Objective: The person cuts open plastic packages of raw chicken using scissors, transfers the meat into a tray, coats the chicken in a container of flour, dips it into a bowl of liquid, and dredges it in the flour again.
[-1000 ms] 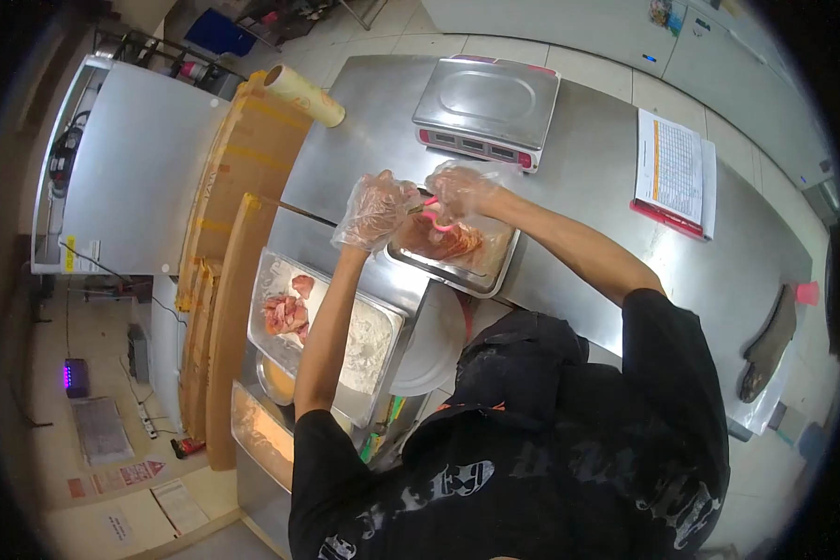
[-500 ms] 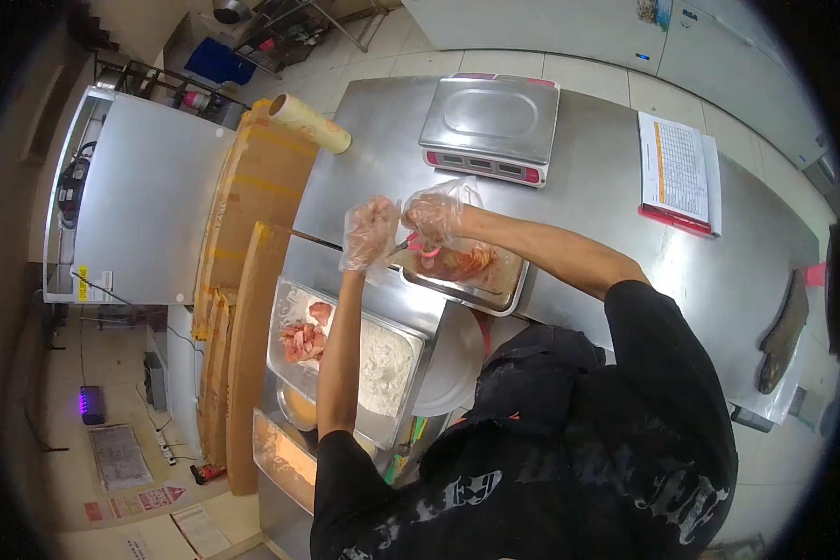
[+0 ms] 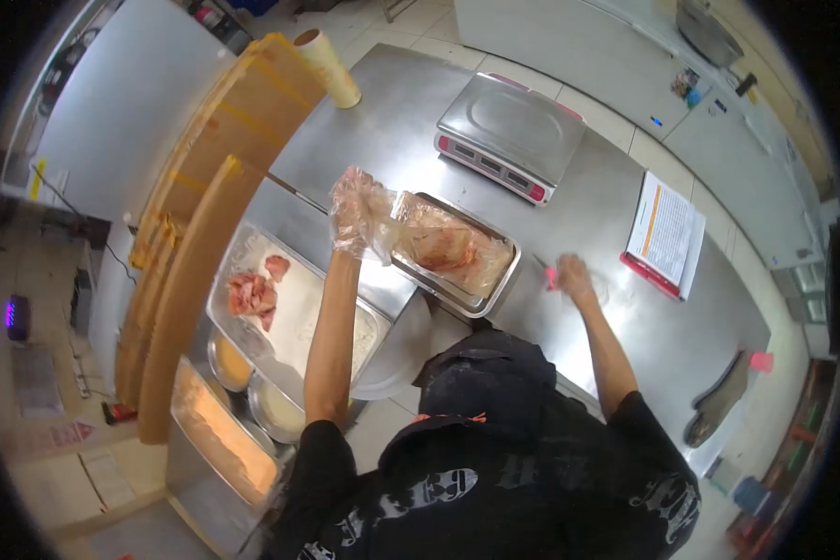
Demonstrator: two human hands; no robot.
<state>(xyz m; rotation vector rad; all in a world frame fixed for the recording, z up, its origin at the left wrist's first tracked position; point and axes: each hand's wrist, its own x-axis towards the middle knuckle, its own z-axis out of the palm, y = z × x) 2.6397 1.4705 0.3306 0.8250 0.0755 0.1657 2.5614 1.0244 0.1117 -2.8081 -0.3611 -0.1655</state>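
Observation:
My left hand, in a clear plastic glove, is closed around the gathered end of a clear plastic bag. The bag lies in a metal tray, with reddish, wet-looking meat inside it. Right of the tray, my right hand is low over the steel table, its fingers at a pair of pink-handled scissors. Motion blurs this hand somewhat; the scissors' blades point to the left, toward the tray.
A digital scale stands behind the tray. Papers on a red clipboard lie at right. Left are a pan of white flour with raw meat pieces, bowls and an orange-powder pan. Cardboard edges the table; a plastic-wrap roll stands behind.
My right hand has moved from the bag out to the right, taking the scissors down toward the table. My left hand stays at the bag's end. The camera view has turned.

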